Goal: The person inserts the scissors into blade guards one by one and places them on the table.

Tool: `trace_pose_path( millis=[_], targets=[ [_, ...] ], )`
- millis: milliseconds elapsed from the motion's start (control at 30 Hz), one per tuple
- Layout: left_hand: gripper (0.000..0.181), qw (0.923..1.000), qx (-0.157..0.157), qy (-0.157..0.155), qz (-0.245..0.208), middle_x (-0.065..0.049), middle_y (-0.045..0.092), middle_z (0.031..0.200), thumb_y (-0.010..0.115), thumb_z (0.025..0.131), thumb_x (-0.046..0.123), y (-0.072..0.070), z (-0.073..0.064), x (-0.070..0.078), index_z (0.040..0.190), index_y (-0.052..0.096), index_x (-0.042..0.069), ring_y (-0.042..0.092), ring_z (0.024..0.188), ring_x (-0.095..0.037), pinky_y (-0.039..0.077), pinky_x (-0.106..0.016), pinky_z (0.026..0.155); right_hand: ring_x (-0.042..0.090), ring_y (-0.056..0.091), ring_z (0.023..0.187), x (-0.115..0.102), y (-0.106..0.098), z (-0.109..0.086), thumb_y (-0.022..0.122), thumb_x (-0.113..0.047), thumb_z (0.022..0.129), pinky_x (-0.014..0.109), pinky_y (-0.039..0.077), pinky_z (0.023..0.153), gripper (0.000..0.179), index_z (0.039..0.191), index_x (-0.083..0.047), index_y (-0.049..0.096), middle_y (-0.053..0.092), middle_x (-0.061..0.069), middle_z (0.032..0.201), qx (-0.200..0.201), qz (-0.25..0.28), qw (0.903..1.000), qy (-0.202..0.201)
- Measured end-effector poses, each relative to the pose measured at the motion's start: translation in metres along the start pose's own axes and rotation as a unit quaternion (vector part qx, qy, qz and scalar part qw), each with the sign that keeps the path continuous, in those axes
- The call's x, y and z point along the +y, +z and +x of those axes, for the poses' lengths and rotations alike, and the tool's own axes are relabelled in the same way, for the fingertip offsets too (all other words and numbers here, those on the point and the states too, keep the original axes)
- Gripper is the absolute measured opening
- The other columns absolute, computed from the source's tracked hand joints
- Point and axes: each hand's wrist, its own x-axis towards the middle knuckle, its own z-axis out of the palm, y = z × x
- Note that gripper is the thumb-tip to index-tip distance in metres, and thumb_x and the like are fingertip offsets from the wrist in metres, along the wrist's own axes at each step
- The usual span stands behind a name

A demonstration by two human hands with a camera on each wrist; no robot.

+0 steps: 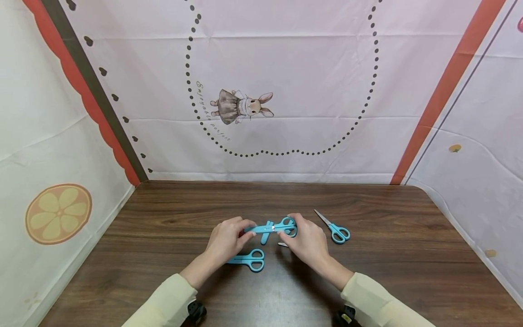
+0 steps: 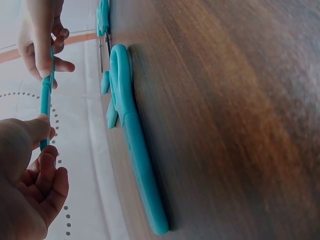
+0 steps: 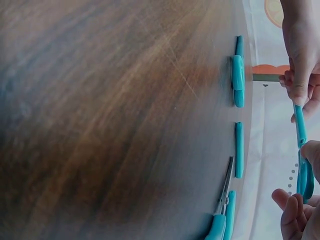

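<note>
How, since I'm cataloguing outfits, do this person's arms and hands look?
The left hand and right hand are bare, without gloves. The left sleeve and right sleeve are plain pale yellow. A black device shows beside the left sleeve; another black device, with a small yellowish mark, beside the right.

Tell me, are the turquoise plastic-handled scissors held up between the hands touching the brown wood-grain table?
Apart. The left wrist view shows it: pale dotted fabric is visible between the raised scissors and the table.
</note>
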Motion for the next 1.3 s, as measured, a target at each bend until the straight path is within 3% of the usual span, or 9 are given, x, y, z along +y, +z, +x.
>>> trace_pose_path(
  millis=[600, 1100, 1300],
  targets=[
    [0.014, 0.9998, -0.015, -0.013, 0.006, 0.013, 0.042, 0.062, 0.072, 0.08, 0.026, 0.0006, 0.0021, -0.0013, 0.093, 0.071, 0.021, 0.034, 0.049, 0.001, 0.029, -0.017, 0.043, 0.004, 0.03, 0.042, -0.0019, -0.0003, 0.0001, 0.074, -0.04, 0.074, 0.022, 0.022, 0.04, 0.047, 0.11, -0.012, 0.061, 0.037, -0.011, 0.052, -0.006, -0.008, 0.9999, 0.014],
    [0.015, 0.9998, -0.015, -0.01, 0.012, 0.014, 0.043, 0.062, 0.072, 0.079, 0.026, -0.0014, 0.0052, 0.003, 0.093, 0.072, 0.021, 0.036, 0.049, 0.002, 0.03, -0.016, 0.044, 0.003, 0.03, 0.041, -0.0021, 0.0029, -0.0009, 0.075, -0.039, 0.073, 0.021, 0.024, 0.038, 0.047, 0.108, -0.011, 0.061, 0.04, -0.012, 0.053, 0.013, -0.004, 0.9999, -0.003],
    [0.015, 0.9997, -0.022, -0.013, 0.005, 0.015, 0.043, 0.061, 0.072, 0.079, 0.027, 0.0001, 0.0036, 0.0011, 0.093, 0.072, 0.021, 0.037, 0.049, 0.003, 0.031, -0.015, 0.043, 0.003, 0.032, 0.042, -0.0012, 0.0031, -0.0003, 0.075, -0.04, 0.074, 0.021, 0.025, 0.039, 0.047, 0.109, -0.011, 0.061, 0.042, -0.012, 0.054, -0.004, -0.001, 1.0, 0.003]
  ],
)
